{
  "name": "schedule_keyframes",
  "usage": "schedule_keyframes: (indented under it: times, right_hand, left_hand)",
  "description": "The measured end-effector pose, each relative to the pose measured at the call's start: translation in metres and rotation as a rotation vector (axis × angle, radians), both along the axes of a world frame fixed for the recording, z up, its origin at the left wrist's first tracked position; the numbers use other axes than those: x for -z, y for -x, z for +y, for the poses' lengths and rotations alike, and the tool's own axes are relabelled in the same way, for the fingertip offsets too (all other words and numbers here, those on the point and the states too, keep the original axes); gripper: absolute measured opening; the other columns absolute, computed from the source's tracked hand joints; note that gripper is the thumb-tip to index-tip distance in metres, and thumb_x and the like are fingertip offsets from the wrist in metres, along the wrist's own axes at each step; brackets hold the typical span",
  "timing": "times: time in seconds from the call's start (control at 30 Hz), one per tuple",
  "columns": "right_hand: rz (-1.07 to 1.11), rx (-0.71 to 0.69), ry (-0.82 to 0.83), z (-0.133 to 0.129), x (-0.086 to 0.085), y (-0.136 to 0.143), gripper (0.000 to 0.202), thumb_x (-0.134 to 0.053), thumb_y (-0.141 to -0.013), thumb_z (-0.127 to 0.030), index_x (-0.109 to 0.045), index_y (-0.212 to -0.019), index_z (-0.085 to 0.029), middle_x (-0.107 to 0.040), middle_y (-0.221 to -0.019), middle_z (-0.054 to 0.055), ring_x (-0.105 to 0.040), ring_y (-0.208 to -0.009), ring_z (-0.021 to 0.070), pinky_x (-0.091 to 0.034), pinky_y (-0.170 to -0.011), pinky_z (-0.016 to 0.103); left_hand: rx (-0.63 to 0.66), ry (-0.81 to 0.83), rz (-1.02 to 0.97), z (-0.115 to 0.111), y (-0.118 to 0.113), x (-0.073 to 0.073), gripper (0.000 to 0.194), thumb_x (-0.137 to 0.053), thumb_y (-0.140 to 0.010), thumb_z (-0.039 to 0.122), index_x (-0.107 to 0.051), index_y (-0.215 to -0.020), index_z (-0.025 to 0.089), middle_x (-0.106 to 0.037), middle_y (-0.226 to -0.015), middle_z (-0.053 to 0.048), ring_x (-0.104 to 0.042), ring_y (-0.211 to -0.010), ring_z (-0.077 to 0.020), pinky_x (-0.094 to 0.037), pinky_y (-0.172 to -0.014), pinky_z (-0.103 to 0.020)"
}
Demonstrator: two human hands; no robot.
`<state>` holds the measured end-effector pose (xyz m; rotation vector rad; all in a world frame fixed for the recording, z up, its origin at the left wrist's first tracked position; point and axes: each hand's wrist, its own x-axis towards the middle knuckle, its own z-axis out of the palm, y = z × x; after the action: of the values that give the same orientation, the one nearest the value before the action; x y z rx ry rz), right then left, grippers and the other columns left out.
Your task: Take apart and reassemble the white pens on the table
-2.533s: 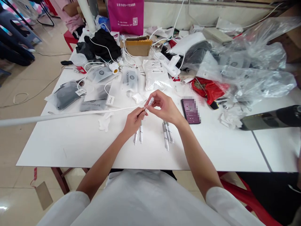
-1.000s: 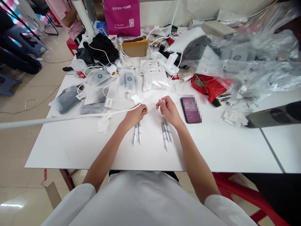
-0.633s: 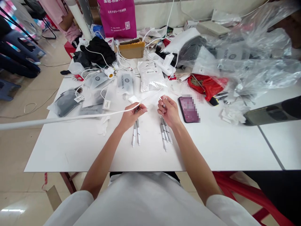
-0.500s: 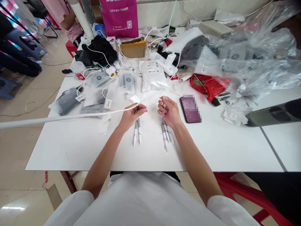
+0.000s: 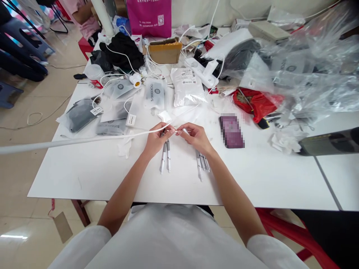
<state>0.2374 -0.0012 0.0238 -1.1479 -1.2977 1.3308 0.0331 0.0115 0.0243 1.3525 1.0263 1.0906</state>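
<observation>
My left hand and my right hand meet fingertip to fingertip over the white table. The left pinches a small pen piece, mostly hidden by the fingers. The right pinches a small white pen part and holds it against the left hand's piece. Two white-grey pens lie side by side just below my left hand. Three more pens lie beneath my right wrist. A white cable runs in from the left and passes just behind my left hand.
A phone lies right of my right hand. Packaged items, a white pouch, a cardboard box, a red bag and clear plastic bags crowd the far half. A person sits at the far left corner.
My hands were together on a pen, then parted with one piece in each. Now they have come together again above the two pens. The view has shifted slightly.
</observation>
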Motion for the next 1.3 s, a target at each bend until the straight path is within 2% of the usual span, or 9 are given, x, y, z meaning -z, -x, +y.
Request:
schedule_keyframes:
  times: [0.13,0.33,0.53,0.7,0.8,0.97,1.1,1.2,1.3]
  right_hand:
    - [-0.003,0.041,0.001,0.001,0.002,0.003,0.041,-0.086,-0.084,-0.060,-0.076,-0.096,-0.022,-0.065,-0.075,-0.003,-0.034,-0.051,0.0057,-0.024,-0.045,0.024]
    - [0.068,0.042,0.038,0.001,0.000,0.004,0.043,-0.088,-0.081,-0.060,-0.073,-0.093,-0.022,-0.072,-0.083,0.000,-0.031,-0.048,0.0046,-0.024,-0.043,0.025]
    - [0.130,0.029,0.051,0.000,0.003,0.006,0.042,-0.089,-0.081,-0.058,-0.072,-0.094,-0.021,-0.074,-0.081,-0.001,-0.030,-0.047,0.0042,-0.023,-0.043,0.026]
    - [0.045,-0.084,0.046,-0.002,0.004,0.008,0.043,-0.085,-0.085,-0.061,-0.069,-0.096,-0.023,-0.075,-0.081,0.000,-0.035,-0.049,0.0061,-0.028,-0.046,0.026]
    - [-0.034,-0.107,0.002,-0.003,0.003,0.009,0.042,-0.083,-0.087,-0.063,-0.071,-0.094,-0.023,-0.068,-0.081,-0.002,-0.038,-0.054,0.0068,-0.029,-0.048,0.025]
    - [-0.047,-0.060,-0.037,-0.002,0.006,0.009,0.045,-0.083,-0.084,-0.067,-0.075,-0.095,-0.024,-0.064,-0.082,-0.002,-0.035,-0.056,0.0074,-0.028,-0.047,0.025]
    - [0.027,-0.007,-0.033,-0.001,0.004,0.008,0.040,-0.084,-0.087,-0.061,-0.073,-0.100,-0.025,-0.065,-0.078,-0.003,-0.041,-0.052,0.0075,-0.032,-0.046,0.026]
    - [0.118,0.078,-0.073,-0.002,-0.002,0.006,0.035,-0.081,-0.091,-0.057,-0.070,-0.104,-0.026,-0.074,-0.091,0.001,-0.043,-0.050,0.0071,-0.031,-0.044,0.026]
    - [0.138,0.155,-0.114,-0.003,-0.007,0.005,0.036,-0.080,-0.092,-0.057,-0.072,-0.109,-0.026,-0.078,-0.107,0.006,-0.045,-0.052,0.0071,-0.029,-0.043,0.027]
  left_hand:
    - [0.004,0.003,0.024,-0.001,0.000,-0.001,0.030,-0.084,-0.089,0.049,-0.075,-0.095,0.020,-0.072,-0.089,-0.003,-0.049,-0.067,-0.0124,-0.039,-0.064,-0.028]
    - [-0.013,0.019,-0.016,-0.001,-0.003,0.004,0.033,-0.084,-0.088,0.050,-0.074,-0.097,0.020,-0.078,-0.102,-0.006,-0.063,-0.084,-0.0166,-0.047,-0.075,-0.028]
    - [-0.020,0.045,-0.042,-0.001,-0.002,0.005,0.034,-0.085,-0.087,0.049,-0.075,-0.099,0.019,-0.077,-0.097,-0.004,-0.055,-0.071,-0.0120,-0.040,-0.063,-0.025]
    - [-0.038,0.106,-0.088,0.000,-0.003,0.006,0.039,-0.089,-0.082,0.051,-0.076,-0.099,0.019,-0.075,-0.094,-0.004,-0.058,-0.071,-0.0120,-0.044,-0.063,-0.025]
    - [-0.023,0.131,-0.117,0.001,-0.004,0.008,0.040,-0.092,-0.078,0.052,-0.078,-0.096,0.019,-0.071,-0.084,-0.002,-0.058,-0.070,-0.0121,-0.044,-0.063,-0.025]
    - [0.030,0.044,-0.017,0.001,0.000,0.006,0.035,-0.086,-0.085,0.053,-0.083,-0.100,0.021,-0.071,-0.093,-0.004,-0.058,-0.077,-0.0143,-0.045,-0.067,-0.028]
    - [0.068,0.038,-0.027,0.001,0.004,0.003,0.042,-0.085,-0.089,0.050,-0.081,-0.122,0.024,-0.068,-0.101,-0.003,-0.055,-0.076,-0.0126,-0.045,-0.070,-0.028]
    - [0.094,0.074,-0.043,0.001,0.005,0.003,0.049,-0.080,-0.094,0.054,-0.075,-0.133,0.025,-0.064,-0.096,-0.002,-0.047,-0.069,-0.0101,-0.040,-0.063,-0.027]
    - [0.118,0.082,-0.014,0.000,0.003,0.004,0.048,-0.072,-0.099,0.060,-0.075,-0.131,0.024,-0.060,-0.090,-0.001,-0.040,-0.062,-0.0093,-0.032,-0.056,-0.027]
